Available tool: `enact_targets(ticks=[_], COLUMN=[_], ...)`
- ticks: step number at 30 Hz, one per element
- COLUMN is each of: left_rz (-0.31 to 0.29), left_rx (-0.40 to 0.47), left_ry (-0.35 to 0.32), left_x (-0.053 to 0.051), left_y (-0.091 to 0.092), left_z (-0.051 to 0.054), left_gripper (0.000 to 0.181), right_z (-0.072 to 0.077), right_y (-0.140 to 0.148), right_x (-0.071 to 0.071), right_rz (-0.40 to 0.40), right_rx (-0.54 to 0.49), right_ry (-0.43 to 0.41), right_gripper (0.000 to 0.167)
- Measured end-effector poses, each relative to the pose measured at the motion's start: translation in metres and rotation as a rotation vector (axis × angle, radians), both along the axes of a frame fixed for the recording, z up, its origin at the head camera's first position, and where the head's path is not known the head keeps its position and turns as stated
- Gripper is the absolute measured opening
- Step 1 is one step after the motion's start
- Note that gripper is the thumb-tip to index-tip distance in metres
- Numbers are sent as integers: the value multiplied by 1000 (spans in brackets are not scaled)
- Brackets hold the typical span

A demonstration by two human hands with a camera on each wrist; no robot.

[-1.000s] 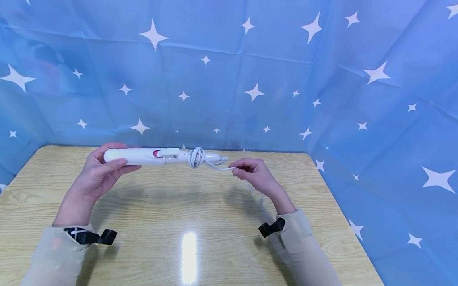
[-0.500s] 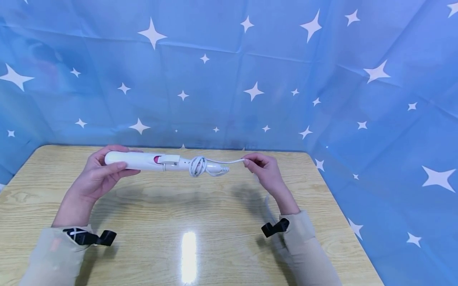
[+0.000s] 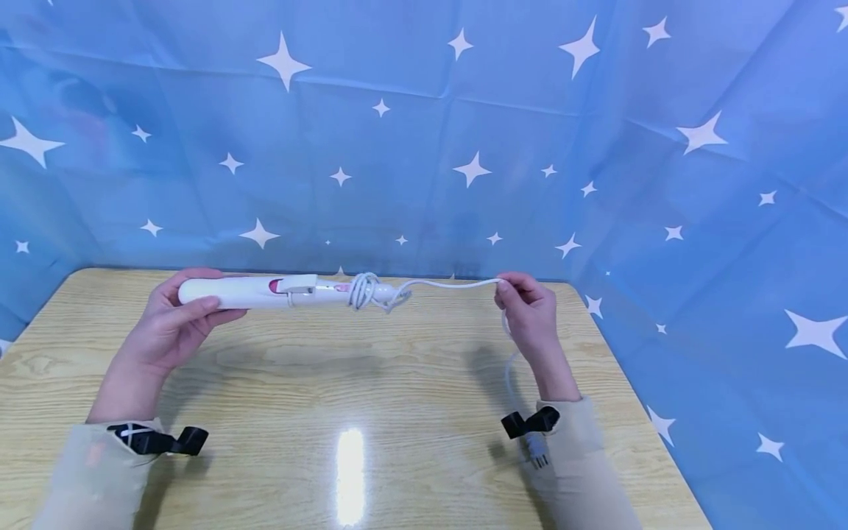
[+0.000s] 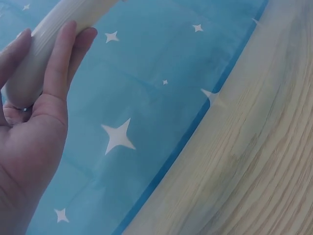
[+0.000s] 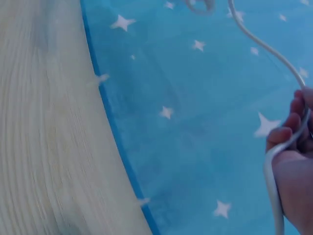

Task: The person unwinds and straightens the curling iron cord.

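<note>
We see the white hair-styling iron (image 3: 232, 292) raised over the wooden table (image 3: 285, 456), near the table's far edge and left of its centre. The iron lies lengthwise, roughly parallel to that edge. Our left hand (image 3: 174, 313), above the table's far left part, grips the rounded end, thumb on the near side and fingers around the body. We find the power cord (image 3: 457, 284) looped in a coil (image 3: 361, 291) about the iron's narrower end. From there a slack length runs toward the table's far right corner. Our right hand (image 3: 531, 313), above that corner area, pinches this length between thumb and curled fingers. The remainder hangs to the plug (image 3: 534, 447), over the table's right part beside our right sleeve (image 3: 576, 449); we cannot tell whether the plug touches the table. A blue star-patterned cloth (image 3: 397, 59) stands beyond the table's far edge.
</note>
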State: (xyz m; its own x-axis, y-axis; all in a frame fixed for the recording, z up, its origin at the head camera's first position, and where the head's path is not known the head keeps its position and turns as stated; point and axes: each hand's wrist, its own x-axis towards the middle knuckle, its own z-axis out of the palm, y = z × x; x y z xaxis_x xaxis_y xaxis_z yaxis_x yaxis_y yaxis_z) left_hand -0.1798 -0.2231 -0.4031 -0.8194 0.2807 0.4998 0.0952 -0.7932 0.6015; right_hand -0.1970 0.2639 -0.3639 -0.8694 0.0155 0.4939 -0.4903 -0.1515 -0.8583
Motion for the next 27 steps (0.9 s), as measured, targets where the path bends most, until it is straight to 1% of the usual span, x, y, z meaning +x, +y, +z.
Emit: enact_targets(ticks=[1, 3, 6, 9, 10, 14, 19, 22, 27], left_rz=[1, -4, 8, 10, 9, 7, 45, 29, -59], left_rx=[11, 28, 9, 11, 15, 29, -23, -16, 45], left_ry=[5, 15, 19, 10, 5, -5, -4, 6, 35], left_x=[0, -1, -2, -2, -2, -1, -1, 0, -2], left_y=[-1, -4, -6, -5, -5, -3, -3, -3, -3], left_z=[-1, -2, -3, -2, -2, -2, 1, 2, 3], left_gripper=[45, 47, 47, 45, 44, 43, 44, 45, 45], right_z=[0, 0, -2, -4, -5, -9, -10, -10, -7], right_y=[5, 13, 22, 25, 26, 27, 24, 19, 6], right_x=[0, 2, 3, 3, 3, 2, 0, -2, -5], right_rz=[21, 69, 88, 75, 65, 77, 86, 90, 79], right_rx=[-17, -9, 93, 207, 242, 317, 396, 412, 423], right_ry=[-8, -28, -61, -92, -101, -133, -150, -131, -69], right_gripper=[38, 37, 28, 14, 13, 24, 33, 34, 29])
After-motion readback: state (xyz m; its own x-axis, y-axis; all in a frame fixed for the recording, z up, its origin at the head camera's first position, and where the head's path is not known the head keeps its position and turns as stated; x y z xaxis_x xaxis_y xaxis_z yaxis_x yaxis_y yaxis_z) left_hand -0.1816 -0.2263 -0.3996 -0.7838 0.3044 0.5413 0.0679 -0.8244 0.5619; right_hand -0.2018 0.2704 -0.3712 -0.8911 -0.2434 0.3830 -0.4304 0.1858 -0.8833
